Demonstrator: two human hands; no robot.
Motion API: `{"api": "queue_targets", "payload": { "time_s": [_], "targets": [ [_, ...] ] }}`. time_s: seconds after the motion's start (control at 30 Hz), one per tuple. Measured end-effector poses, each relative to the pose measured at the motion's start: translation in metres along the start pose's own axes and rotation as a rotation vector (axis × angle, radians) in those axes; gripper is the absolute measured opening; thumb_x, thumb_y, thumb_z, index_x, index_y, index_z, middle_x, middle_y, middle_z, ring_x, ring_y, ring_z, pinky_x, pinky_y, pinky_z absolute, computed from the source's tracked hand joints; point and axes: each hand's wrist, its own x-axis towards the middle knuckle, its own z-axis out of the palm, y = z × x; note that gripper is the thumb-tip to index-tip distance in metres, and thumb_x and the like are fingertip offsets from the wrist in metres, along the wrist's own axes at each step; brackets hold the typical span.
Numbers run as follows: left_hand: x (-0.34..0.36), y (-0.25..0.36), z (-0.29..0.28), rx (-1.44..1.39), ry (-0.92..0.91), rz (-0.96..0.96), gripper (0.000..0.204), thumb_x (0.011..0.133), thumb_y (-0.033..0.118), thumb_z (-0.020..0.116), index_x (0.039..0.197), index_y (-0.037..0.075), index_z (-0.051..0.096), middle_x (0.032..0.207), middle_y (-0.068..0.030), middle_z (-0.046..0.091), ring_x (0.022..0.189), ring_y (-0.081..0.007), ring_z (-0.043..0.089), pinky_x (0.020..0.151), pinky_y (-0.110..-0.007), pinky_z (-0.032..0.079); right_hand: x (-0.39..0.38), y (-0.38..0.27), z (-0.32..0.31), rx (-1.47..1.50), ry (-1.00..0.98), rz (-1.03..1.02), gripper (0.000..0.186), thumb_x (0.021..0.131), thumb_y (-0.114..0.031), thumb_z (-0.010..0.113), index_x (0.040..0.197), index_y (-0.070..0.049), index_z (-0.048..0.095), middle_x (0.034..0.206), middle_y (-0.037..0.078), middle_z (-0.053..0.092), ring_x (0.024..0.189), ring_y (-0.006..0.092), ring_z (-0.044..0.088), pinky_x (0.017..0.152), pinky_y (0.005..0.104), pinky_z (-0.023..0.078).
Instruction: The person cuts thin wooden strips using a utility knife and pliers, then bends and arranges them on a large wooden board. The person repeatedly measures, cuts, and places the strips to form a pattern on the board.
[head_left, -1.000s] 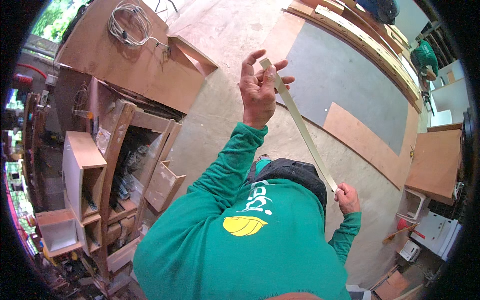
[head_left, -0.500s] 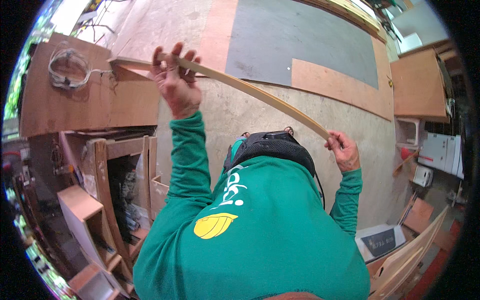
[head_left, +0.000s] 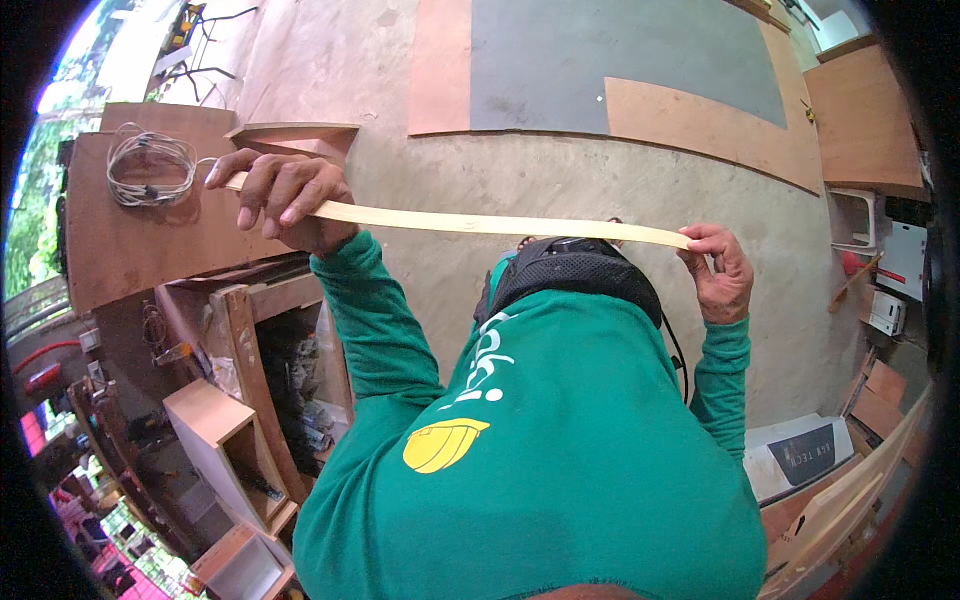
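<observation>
A long, thin, pale wooden strip [head_left: 480, 222] stretches across in front of me, with a slight bend toward its right end. The fingers of my left hand [head_left: 290, 195] wrap over the strip near its left end, and a short piece sticks out past them. At the other end, my right hand [head_left: 718, 270] pinches the tip between thumb and fingers. Both arms are held out in green sleeves, and the strip hangs in the air above the concrete floor.
On the left, a coiled white cable [head_left: 152, 170] lies on a brown board surface [head_left: 110, 255]. Below it stand a wooden frame [head_left: 240, 340] and an open box shelf [head_left: 215, 420]. Large grey and brown sheets [head_left: 545, 65] lie ahead. Cabinets and a white case [head_left: 790, 455] are at the right.
The left hand has come down and left and turned over, its spread fingers now curled around the strip. My right hand has risen slightly and moved right; the strip now lies nearly level.
</observation>
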Motion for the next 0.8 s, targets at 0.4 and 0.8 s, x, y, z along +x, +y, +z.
{"api": "queue_targets", "payload": {
  "time_s": [0.4, 0.8],
  "targets": [
    [0.012, 0.001, 0.006, 0.059, -0.021, -0.102, 0.027, 0.111, 0.015, 0.05, 0.133, 0.017, 0.065, 0.095, -0.0014, 0.077, 0.077, -0.0169, 0.075, 0.084, -0.042, 0.067, 0.011, -0.009, -0.006, -0.049, -0.054, 0.047, 0.019, 0.093, -0.006, 0.082, 0.107, -0.006, 0.069, 0.104, 0.01, 0.077, 0.098, 0.0185, 0.073, 0.089, 0.0343, 0.06],
    [0.012, -0.056, -0.018, 1.123, 0.657, 0.181, 0.034, 0.112, 0.023, 0.054, 0.14, 0.005, 0.059, 0.141, -0.0211, 0.066, 0.118, -0.0368, 0.072, 0.091, -0.048, 0.067, -0.003, 0.025, 0.001, 0.016, -0.318, 0.532, 0.025, 0.101, -0.018, 0.071, 0.115, 0.001, 0.063, 0.089, 0.009, 0.074, 0.082, 0.0151, 0.072, 0.076, 0.0325, 0.058]
  ]
}}
